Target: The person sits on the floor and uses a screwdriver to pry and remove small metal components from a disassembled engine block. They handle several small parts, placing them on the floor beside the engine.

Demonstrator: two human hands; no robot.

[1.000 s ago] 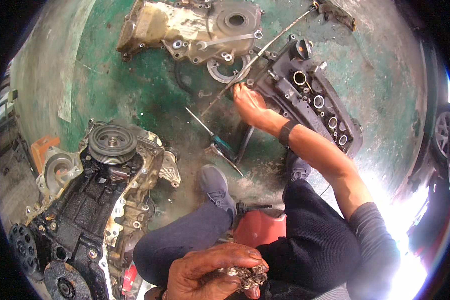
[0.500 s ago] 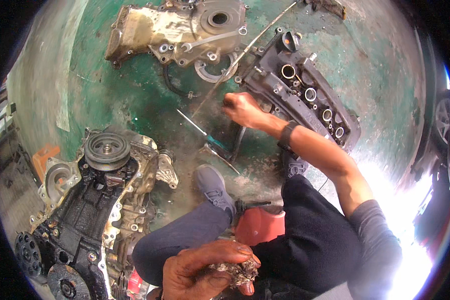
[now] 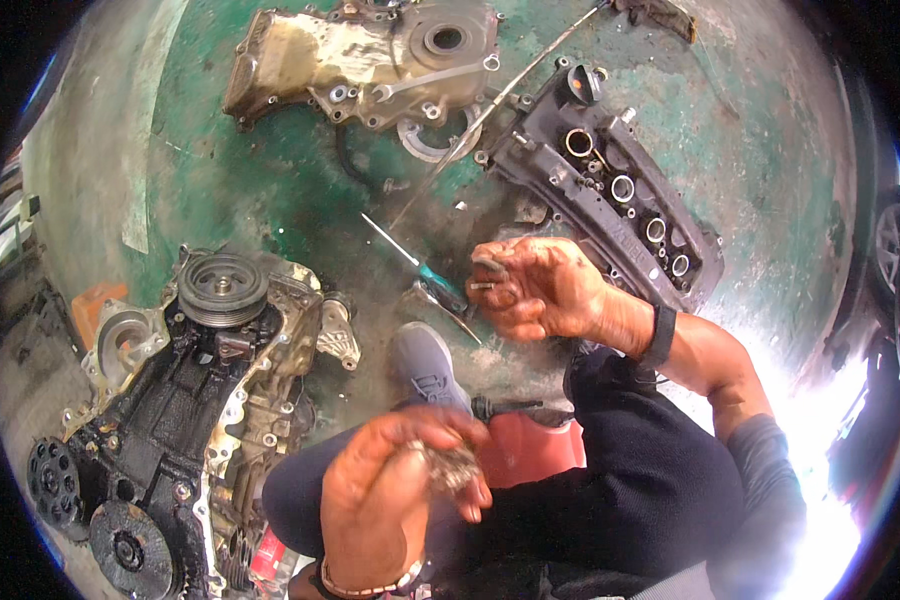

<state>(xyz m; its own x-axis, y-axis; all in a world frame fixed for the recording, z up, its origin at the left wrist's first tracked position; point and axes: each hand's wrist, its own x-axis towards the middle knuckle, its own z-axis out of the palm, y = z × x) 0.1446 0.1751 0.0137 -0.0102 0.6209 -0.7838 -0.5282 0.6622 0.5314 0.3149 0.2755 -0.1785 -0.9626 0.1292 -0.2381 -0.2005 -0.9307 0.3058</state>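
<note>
My left hand (image 3: 375, 495), fingers curled and slightly blurred, grips a grimy, frayed grey-brown wad (image 3: 452, 468) above my lap. Higher and to the right, my right hand (image 3: 545, 290) is turned palm up, its fingers closed around a small bolt-like metal piece (image 3: 482, 286); most of that piece is hidden by the fingers. Just left of this hand lies a screwdriver (image 3: 430, 277) with a teal handle on the floor. A dark engine valve cover (image 3: 610, 215) rests beyond my right wrist.
An engine block (image 3: 155, 405) with a pulley (image 3: 222, 288) stands at the left. At the far side lies a metal engine cover (image 3: 325, 52) with a wrench (image 3: 430, 80) across it. A long thin rod (image 3: 530, 70) crosses the floor. Something red (image 3: 535, 450) sits between my legs.
My right hand has come back from over the floor toward me, turned palm up, and now shows a small metal piece. My left hand has risen slightly with the wad.
</note>
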